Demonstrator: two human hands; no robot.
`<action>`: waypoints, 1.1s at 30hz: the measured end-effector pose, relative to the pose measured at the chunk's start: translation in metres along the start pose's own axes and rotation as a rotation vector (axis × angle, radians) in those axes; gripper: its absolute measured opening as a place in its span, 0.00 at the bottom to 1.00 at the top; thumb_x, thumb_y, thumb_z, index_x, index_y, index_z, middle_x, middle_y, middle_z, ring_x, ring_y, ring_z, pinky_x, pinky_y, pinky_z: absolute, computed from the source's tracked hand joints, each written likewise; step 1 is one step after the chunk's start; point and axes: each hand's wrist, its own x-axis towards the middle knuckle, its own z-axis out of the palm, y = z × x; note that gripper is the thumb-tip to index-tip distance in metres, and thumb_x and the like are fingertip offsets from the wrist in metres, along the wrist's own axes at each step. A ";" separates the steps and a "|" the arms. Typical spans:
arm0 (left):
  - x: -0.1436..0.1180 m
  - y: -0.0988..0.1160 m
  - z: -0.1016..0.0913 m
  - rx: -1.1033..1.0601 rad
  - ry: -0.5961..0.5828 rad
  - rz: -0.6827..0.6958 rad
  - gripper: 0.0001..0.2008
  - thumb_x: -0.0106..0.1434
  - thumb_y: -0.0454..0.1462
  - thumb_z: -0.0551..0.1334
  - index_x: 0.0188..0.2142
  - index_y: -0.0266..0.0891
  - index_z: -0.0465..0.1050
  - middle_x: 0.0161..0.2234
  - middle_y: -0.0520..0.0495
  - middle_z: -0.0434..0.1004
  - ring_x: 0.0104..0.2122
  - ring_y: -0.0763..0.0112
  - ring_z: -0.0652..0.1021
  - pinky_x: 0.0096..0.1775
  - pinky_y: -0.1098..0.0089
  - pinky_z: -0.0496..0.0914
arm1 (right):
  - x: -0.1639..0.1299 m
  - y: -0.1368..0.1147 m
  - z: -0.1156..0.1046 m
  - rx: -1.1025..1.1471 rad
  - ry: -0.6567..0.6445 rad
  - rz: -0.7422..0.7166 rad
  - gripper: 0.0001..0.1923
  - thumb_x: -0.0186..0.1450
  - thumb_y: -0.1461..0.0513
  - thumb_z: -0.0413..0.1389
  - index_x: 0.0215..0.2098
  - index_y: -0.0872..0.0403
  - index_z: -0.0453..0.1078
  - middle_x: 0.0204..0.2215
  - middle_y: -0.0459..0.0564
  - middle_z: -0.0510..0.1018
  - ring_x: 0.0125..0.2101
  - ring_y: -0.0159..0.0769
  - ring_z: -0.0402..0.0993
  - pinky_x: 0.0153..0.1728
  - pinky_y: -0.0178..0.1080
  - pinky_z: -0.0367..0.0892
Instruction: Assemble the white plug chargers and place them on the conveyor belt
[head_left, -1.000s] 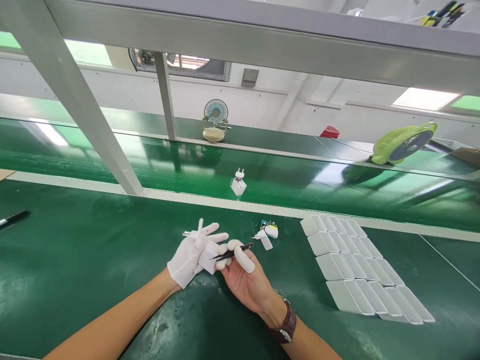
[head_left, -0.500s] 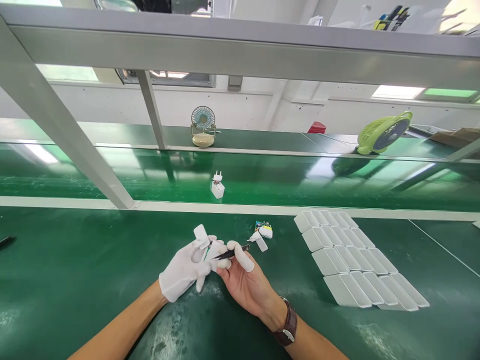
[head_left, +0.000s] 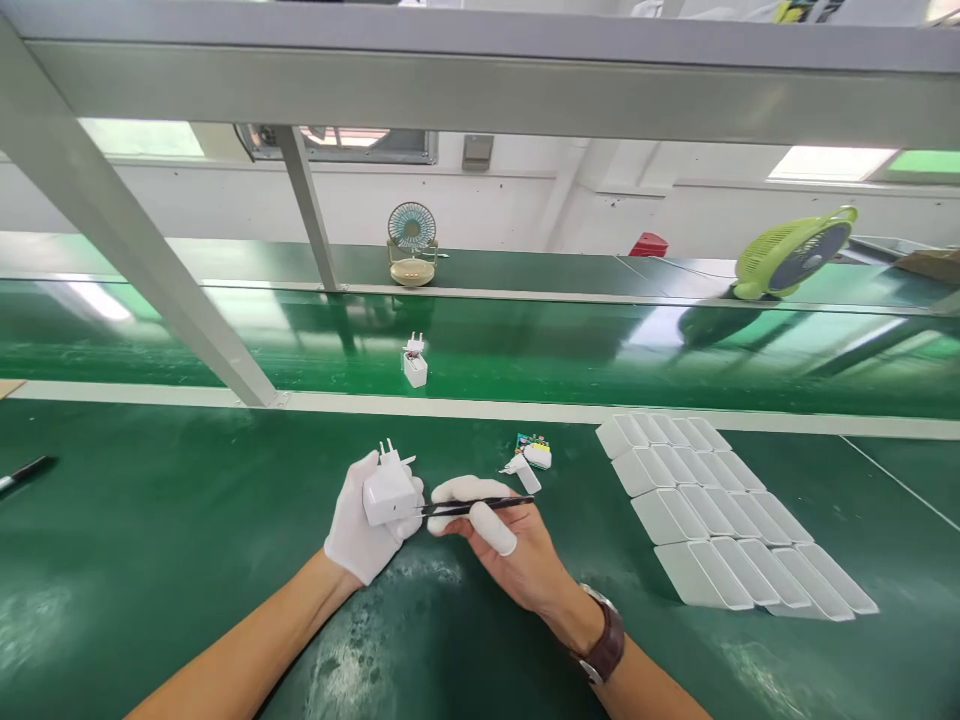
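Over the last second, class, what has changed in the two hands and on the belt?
The gloved left hand turned the white plug charger prongs-up. The right hand keeps the black tweezers at it. The charger on the far belt drifted left. The white casing rows stayed.

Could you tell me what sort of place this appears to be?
Probably an electronics assembly line: a green conveyor belt carrying a white charger, rows of white casings on the bench, and tweezers at another charger.
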 end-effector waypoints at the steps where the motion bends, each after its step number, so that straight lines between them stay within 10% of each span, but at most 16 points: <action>1: 0.000 0.005 0.001 -0.043 0.009 0.000 0.19 0.65 0.48 0.58 0.31 0.33 0.73 0.23 0.44 0.73 0.18 0.71 0.71 0.17 0.72 0.63 | 0.001 -0.002 -0.002 -0.090 0.025 -0.020 0.11 0.64 0.54 0.64 0.43 0.49 0.78 0.41 0.50 0.83 0.37 0.40 0.81 0.47 0.49 0.76; 9: 0.005 0.007 -0.009 -0.070 -0.053 -0.072 0.20 0.64 0.47 0.57 0.33 0.30 0.75 0.22 0.43 0.74 0.17 0.69 0.72 0.13 0.73 0.62 | -0.004 0.005 -0.003 -0.664 0.030 -0.189 0.09 0.68 0.60 0.60 0.46 0.45 0.79 0.43 0.51 0.83 0.46 0.42 0.79 0.51 0.48 0.75; 33: 0.010 0.000 -0.015 -0.024 0.004 -0.146 0.21 0.63 0.50 0.58 0.30 0.32 0.74 0.19 0.47 0.72 0.16 0.70 0.71 0.14 0.74 0.60 | -0.005 0.015 -0.001 -0.737 -0.131 -0.352 0.15 0.69 0.67 0.57 0.50 0.44 0.75 0.49 0.51 0.81 0.54 0.44 0.75 0.52 0.52 0.73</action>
